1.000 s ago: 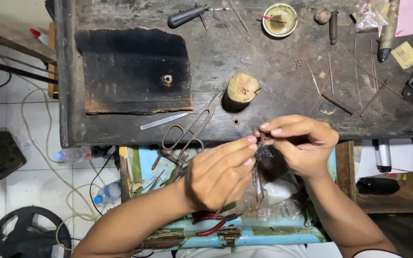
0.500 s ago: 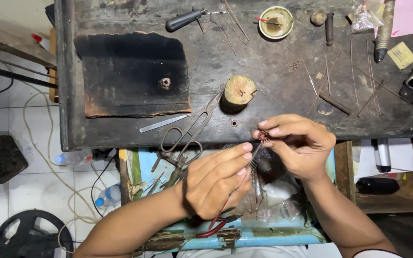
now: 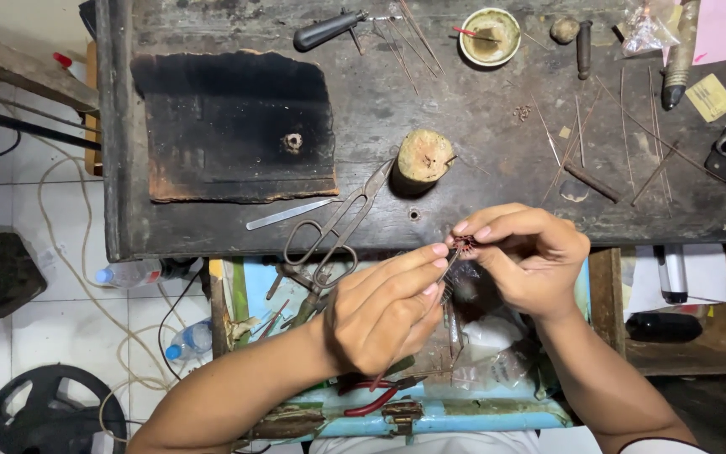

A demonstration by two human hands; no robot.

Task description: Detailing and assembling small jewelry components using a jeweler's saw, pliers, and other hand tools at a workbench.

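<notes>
A: In the head view, what do the hands hold?
B: The right hand point(image 3: 531, 256) has its fingers point(image 3: 485, 231) pinched shut on a small reddish-brown wire piece point(image 3: 465, 245), just off the near edge of the dark scarred wooden bench point(image 3: 464, 118)
A: And the left hand point(image 3: 384, 315)?
B: Its fingers close on a thin metal tool point(image 3: 447, 267) touching that piece, near the large steel shears point(image 3: 338, 227)
</notes>
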